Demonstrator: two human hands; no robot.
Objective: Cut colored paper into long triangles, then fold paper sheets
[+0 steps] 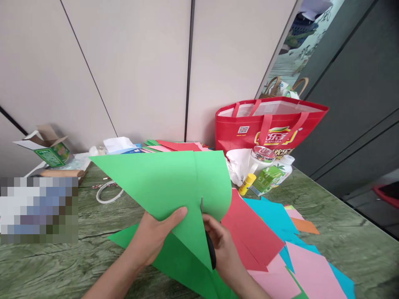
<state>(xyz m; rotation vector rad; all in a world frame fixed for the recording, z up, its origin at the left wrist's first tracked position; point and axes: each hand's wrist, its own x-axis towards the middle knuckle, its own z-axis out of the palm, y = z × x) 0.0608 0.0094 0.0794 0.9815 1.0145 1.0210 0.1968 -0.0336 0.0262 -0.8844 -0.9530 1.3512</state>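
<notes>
Over the bench (102, 216): scissors (211, 251) on green paper (162, 182)

Left hand (158, 232) pinches the paper, thumb on top; right hand (222, 245) grips the scissors, blade at the paper. Cleaner cut likely with sheet taut, thumb clear of blade line. Most of the blades and left fingers hidden; lower green piece (183, 261) runs off bottom edge, can't tell if joined.

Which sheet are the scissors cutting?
The raised green sheet, held by the left hand: the scissors in the right hand show a blade against it. Red sheets, blue sheets and pink sheets lie on the table.
</notes>
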